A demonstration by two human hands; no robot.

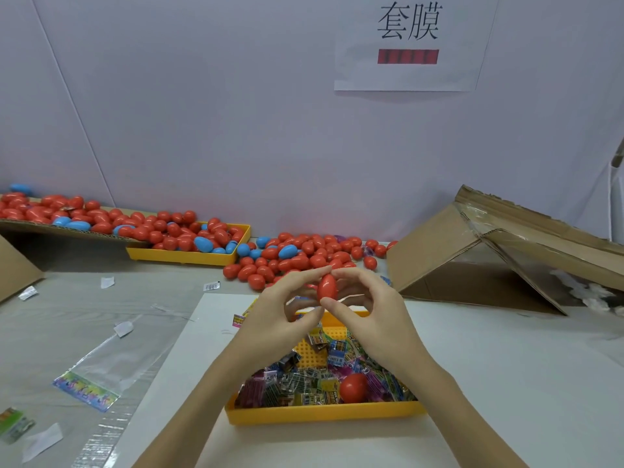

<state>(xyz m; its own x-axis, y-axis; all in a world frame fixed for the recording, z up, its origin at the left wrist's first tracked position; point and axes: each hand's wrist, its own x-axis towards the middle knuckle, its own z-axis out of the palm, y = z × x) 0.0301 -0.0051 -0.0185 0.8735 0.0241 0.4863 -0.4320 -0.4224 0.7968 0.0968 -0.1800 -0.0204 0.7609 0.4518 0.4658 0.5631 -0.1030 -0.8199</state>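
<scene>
A red plastic egg (327,287) stands upright in the air between both hands, above the near yellow tray (324,413). My left hand (280,319) pinches it from the left, forefinger at its top and thumb near its bottom. My right hand (368,309) pinches it from the right in the same way. The tray holds several small colourful folded packets (300,383) and a red egg half (354,387) at its right.
A pile of red and blue eggs (297,256) lies behind my hands. More eggs fill a far yellow tray (189,255) and a cardboard flap (44,224) at left. A tipped cardboard box (472,251) stands at right. Clear plastic bags (111,363) lie at left.
</scene>
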